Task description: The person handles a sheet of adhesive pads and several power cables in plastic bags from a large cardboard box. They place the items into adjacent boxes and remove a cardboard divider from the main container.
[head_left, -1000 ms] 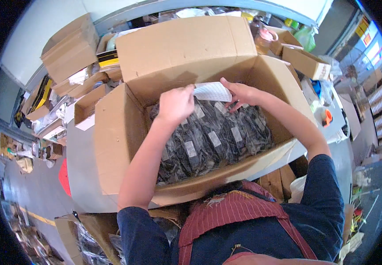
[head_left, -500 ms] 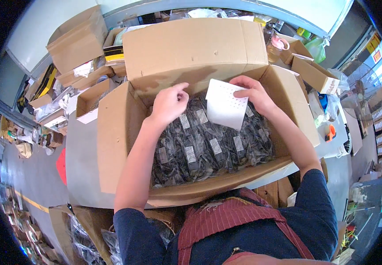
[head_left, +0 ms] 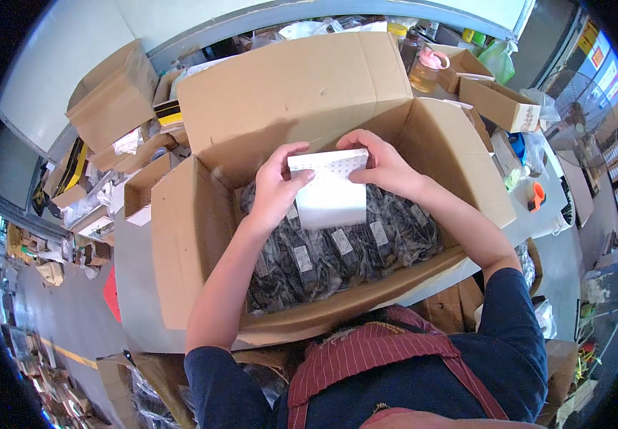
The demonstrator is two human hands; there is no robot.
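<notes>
Between both hands I hold a stack of white sheets [head_left: 332, 200] with rows of small dark marks near its top. My left hand [head_left: 278, 182] grips its left edge, thumb on the front face. At the right edge my right hand [head_left: 377, 168] pinches it, thumb in front and fingers behind. Beneath lies an open cardboard box [head_left: 201, 207], its far flap raised. Inside it are several dark items in clear plastic bags [head_left: 323, 268], with white printed labels on them. What the dark items are, I cannot make out.
The box stands on a grey table [head_left: 137, 286]. Along the back are smaller cartons [head_left: 112, 96], a jug with a pink lid [head_left: 429, 68] and a green plastic bag [head_left: 498, 61]. An orange-handled object [head_left: 536, 196] lies to the right, near a fan [head_left: 573, 118].
My left hand has come over and taken hold of the sheets' left edge. The stack has moved left, turned straighter and is now held by both hands.
</notes>
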